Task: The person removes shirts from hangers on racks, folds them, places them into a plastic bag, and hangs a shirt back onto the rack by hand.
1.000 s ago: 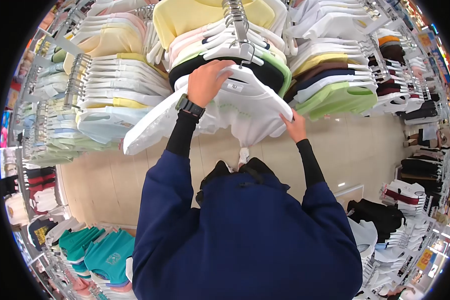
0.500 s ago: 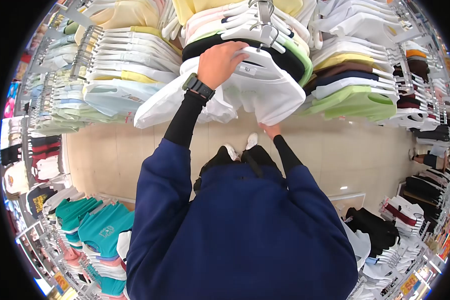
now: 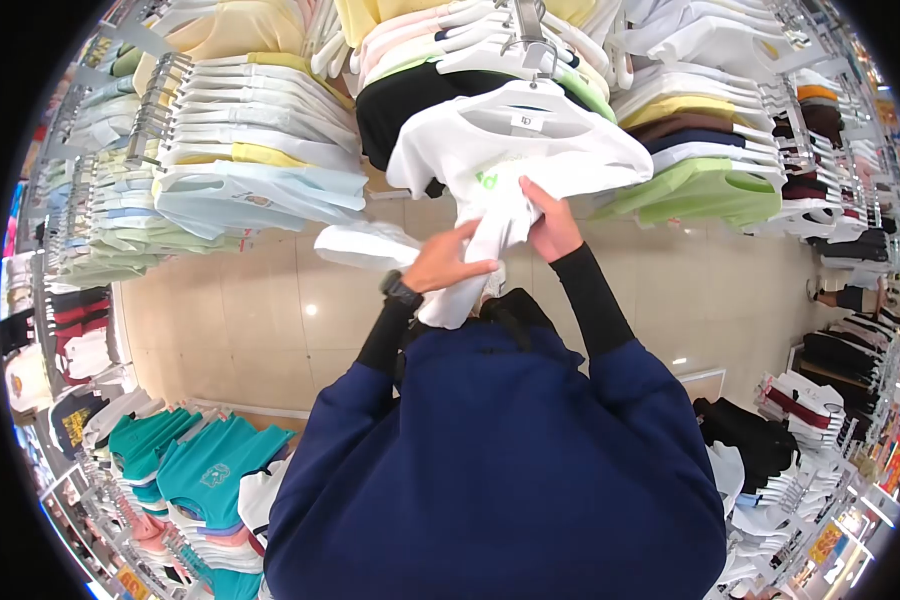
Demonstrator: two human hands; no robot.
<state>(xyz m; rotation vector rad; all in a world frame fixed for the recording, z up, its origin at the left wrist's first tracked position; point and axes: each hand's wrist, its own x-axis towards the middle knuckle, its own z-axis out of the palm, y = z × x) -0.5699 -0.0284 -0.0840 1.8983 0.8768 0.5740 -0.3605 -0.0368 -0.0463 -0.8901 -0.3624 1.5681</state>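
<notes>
A white T-shirt [image 3: 570, 165] with a green print hangs on a white hanger [image 3: 530, 95] at the front of the middle rack. Its lower part is drawn toward me in a bunched, twisted fold. My left hand [image 3: 448, 262], with a dark watch on the wrist, closes around that fold low down. Higher up, just under the print, my right hand [image 3: 553, 226] grips the same cloth from the right side. Another white length of cloth [image 3: 365, 245] sticks out left of my left hand; where it joins is hard to see.
Behind the T-shirt hang a black garment [image 3: 400, 110] and several pale ones. Racks of shirts flank it, with a light blue shirt [image 3: 240, 200] left and a green shirt [image 3: 715, 190] right. Teal shirts [image 3: 210, 465] hang behind me at left. Tiled floor [image 3: 240, 310] lies between.
My left hand has left the hanger's top and come down onto the shirt's lower cloth. My right hand has risen to the shirt's front. The green print now shows, and the cloth is bunched.
</notes>
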